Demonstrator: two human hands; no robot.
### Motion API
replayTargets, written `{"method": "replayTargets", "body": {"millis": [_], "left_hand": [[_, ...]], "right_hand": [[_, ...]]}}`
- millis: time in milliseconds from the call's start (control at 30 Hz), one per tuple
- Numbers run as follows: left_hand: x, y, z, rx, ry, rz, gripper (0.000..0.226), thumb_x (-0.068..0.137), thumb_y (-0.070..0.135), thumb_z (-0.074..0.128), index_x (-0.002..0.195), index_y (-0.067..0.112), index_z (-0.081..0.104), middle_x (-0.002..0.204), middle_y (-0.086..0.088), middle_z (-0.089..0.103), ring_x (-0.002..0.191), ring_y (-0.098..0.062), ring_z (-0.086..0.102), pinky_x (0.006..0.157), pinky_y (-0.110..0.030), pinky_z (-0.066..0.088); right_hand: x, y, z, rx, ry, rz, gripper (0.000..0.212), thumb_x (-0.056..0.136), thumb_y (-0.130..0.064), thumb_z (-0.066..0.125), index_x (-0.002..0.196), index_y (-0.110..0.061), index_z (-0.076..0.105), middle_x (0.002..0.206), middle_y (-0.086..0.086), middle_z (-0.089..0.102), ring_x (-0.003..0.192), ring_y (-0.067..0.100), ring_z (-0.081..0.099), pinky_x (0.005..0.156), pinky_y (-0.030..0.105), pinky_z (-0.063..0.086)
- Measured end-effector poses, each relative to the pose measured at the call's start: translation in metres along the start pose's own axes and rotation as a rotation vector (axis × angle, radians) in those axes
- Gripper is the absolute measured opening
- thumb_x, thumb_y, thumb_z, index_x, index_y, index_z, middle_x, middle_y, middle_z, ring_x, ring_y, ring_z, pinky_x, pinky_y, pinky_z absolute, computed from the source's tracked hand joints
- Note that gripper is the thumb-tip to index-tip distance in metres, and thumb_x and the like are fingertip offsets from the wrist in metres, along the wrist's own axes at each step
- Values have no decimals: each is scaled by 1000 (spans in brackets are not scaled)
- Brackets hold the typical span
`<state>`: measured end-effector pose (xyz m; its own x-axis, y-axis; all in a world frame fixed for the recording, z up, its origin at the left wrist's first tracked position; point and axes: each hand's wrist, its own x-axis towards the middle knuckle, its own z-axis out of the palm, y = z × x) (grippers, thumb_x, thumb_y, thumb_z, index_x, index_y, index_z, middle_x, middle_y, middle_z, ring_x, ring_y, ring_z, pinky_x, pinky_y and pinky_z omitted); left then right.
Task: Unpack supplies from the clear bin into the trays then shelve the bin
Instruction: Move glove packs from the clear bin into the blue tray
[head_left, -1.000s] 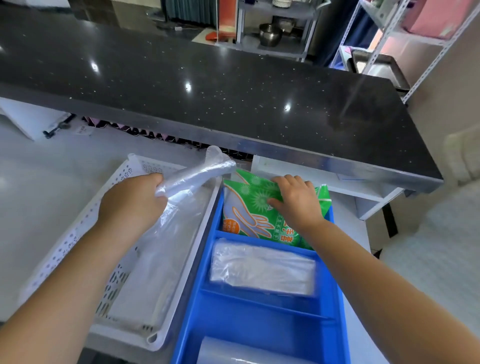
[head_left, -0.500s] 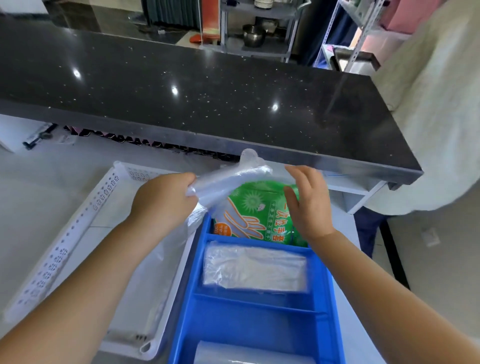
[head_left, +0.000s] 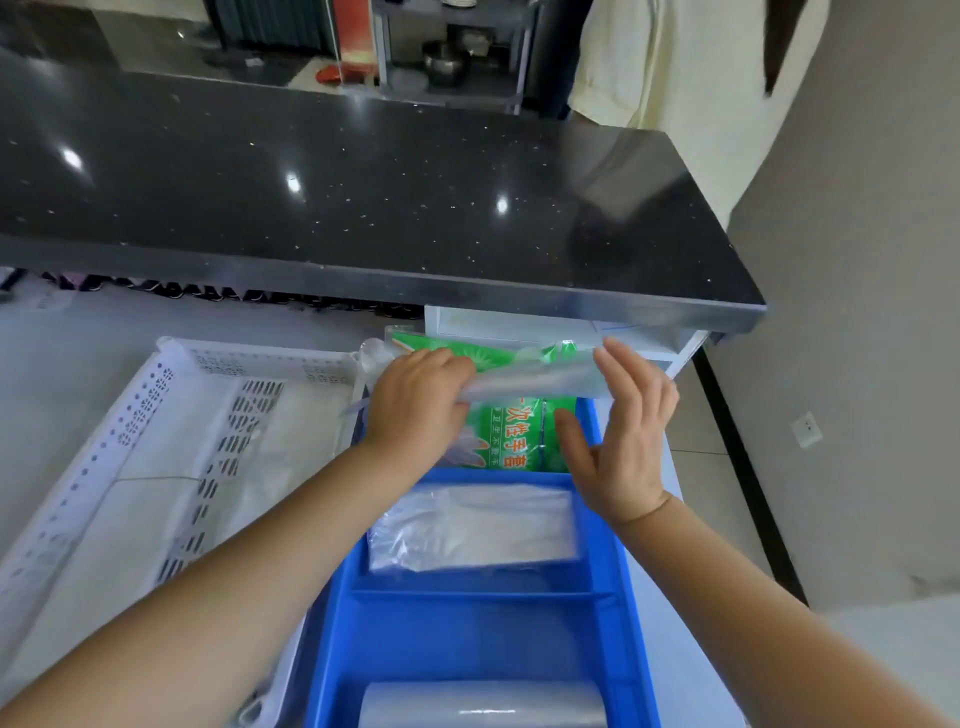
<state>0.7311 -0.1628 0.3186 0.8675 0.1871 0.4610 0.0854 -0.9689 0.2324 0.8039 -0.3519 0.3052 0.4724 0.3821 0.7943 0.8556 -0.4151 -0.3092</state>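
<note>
My left hand (head_left: 415, 410) grips a crinkly clear plastic roll (head_left: 535, 382) by one end, my right hand (head_left: 623, 436) straight-fingered at the other. It hovers over a glossy green packet (head_left: 519, 441), half hidden, in the far compartment of the blue plastic tray (head_left: 467, 639).

This looked like the staff side of a food-service counter.
A long black speckled stone counter (head_left: 363, 197) with a metal edge stood over a lower white worktop (head_left: 78, 338); behind it a metal rack (head_left: 382, 47) held a steel bowl (head_left: 444, 62). A blue divided tray (head_left: 467, 592) and a white perforated tray (head_left: 104, 452) carried stock: a green pack of disposable gloves (head_left: 511, 436) and clear plastic bags (head_left: 472, 525).
</note>
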Motion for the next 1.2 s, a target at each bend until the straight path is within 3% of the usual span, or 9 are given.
{"method": "replayTargets", "body": {"millis": [133, 300, 400, 567, 667, 733, 900, 1033, 1200], "left_hand": [[-8, -8, 21, -29, -281, -48, 8, 70, 13, 62, 67, 13, 54, 73, -10, 61, 77, -32, 57, 58, -30, 29], [-12, -21, 20, -86, -597, -129, 14, 74, 26, 67, 77, 22, 54, 83, -5, 61, 90, -31, 60, 68, -33, 43], [-14, -44, 1, -170, -461, -185, 53, 67, 31, 77, 116, 25, 59, 107, 3, 66, 101, -22, 58, 84, -33, 47], [-37, -81, -23, -195, -151, -387, 31, 67, 9, 74, 95, 19, 64, 88, 2, 61, 77, -18, 58, 67, -25, 41], [-56, -76, -19, -223, -234, -364, 19, 69, 5, 69, 79, 20, 64, 76, 8, 57, 65, -11, 55, 59, -21, 41], [-61, -69, -12, -199, -311, -202, 16, 69, 8, 71, 78, 20, 67, 78, 4, 62, 74, -16, 57, 69, -27, 44], [-53, -57, 4, 74, -484, 43, 21, 86, 35, 55, 102, 31, 68, 95, 8, 64, 102, -18, 48, 84, -26, 24], [-45, -49, 6, 167, -585, 105, 29, 92, 42, 42, 107, 34, 65, 103, 10, 63, 103, -17, 43, 84, -29, 21], [-49, -41, -10, 72, -359, 107, 25, 75, 8, 61, 92, 25, 71, 87, 1, 65, 90, -25, 58, 77, -30, 35]], "right_hand": [[-9, 2, 15, -226, -297, -130, 38, 78, -28, 67, 113, -12, 63, 107, 7, 67, 102, 30, 57, 94, 43, 36], [-12, 5, 30, -222, -506, -50, 12, 67, -9, 77, 78, -13, 72, 64, 3, 68, 65, 28, 60, 72, 37, 34], [-10, 7, 36, -237, -587, 23, 11, 64, -9, 78, 73, -13, 72, 59, 4, 67, 63, 28, 59, 71, 36, 42], [-8, 11, 39, -338, -699, 89, 10, 66, -13, 75, 64, -13, 66, 56, 7, 65, 67, 29, 57, 72, 36, 36], [-10, 6, 42, -325, -756, 106, 14, 63, -13, 77, 59, -12, 64, 53, 9, 63, 63, 30, 58, 67, 39, 43], [-11, 3, 45, -313, -773, 120, 11, 64, -13, 77, 61, -12, 66, 55, 10, 63, 64, 30, 58, 66, 37, 42], [-9, 7, 41, -305, -772, 109, 9, 65, -15, 75, 72, -14, 70, 63, 9, 68, 73, 31, 58, 72, 38, 42], [-8, 15, 32, -257, -758, 103, 32, 67, -22, 78, 97, -14, 70, 85, 7, 69, 88, 31, 57, 77, 40, 40], [-9, 17, 19, -186, -687, 74, 39, 64, -14, 82, 100, -11, 69, 85, 10, 67, 83, 34, 61, 69, 39, 44]]}}
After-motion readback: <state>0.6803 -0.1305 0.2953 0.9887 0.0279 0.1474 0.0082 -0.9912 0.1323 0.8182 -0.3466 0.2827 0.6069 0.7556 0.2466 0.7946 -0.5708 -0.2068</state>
